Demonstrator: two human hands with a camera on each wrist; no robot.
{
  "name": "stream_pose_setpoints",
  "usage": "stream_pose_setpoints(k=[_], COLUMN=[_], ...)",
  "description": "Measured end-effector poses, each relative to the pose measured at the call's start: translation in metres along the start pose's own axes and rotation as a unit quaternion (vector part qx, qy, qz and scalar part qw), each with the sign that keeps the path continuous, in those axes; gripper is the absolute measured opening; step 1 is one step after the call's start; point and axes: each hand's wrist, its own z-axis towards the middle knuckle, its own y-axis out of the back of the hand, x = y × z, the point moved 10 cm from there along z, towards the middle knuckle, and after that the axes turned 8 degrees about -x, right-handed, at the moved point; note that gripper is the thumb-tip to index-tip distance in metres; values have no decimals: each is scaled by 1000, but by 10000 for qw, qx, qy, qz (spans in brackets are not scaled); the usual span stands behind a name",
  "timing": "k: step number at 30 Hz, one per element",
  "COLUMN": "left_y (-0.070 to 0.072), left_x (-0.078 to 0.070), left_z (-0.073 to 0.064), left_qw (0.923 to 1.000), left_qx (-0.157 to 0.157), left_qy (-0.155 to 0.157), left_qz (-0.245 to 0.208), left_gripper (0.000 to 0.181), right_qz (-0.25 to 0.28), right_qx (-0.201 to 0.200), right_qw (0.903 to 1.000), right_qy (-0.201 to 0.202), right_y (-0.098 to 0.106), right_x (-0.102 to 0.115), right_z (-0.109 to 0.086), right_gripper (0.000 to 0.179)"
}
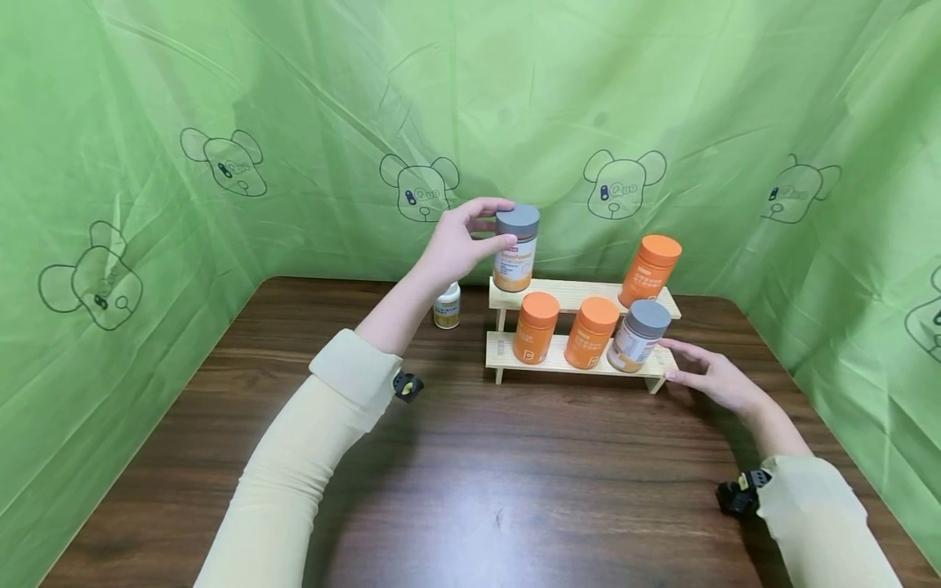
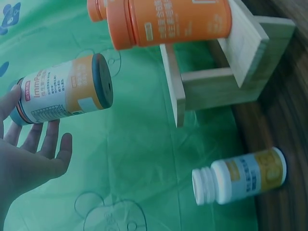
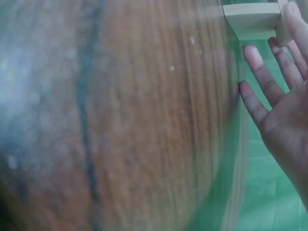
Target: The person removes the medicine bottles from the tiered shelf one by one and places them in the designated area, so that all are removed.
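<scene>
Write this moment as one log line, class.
left hand: grips grey-lidded jar above upper shelf | right hand: by right end of stand | lower shelf: three jars

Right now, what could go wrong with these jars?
1. The raised grey-lidded jar, held near its lid by the left fingers, might slip or land off the upper shelf's end.
2. The right fingers, close by the lower shelf, could nudge it and unsettle its jars.
3. The left forearm might bump the small white bottle.
</scene>
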Motion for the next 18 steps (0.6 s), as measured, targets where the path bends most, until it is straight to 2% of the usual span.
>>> stream_pose_setpoints(k=[7,14,18], left_y=[22,45,60], left_x=[-17,3,11], left_z=[-19,-15,-18], left_qw=[9999,9996,9991], left_qx=[33,-83,-216], left_qy=[-63,-204,-261], left_qz=[-82,-180,-235], left_gripper=[44,45,45], right_qz=[-14,106,238], right_qx=[4,40,58], right_qw=[10000,9999,9996], right_qy=[-29,-94,-120], right_y=[1,-1,-2], right_x=[-1,0,0], right_z=[0,0,0], right_gripper=[57,58,59])
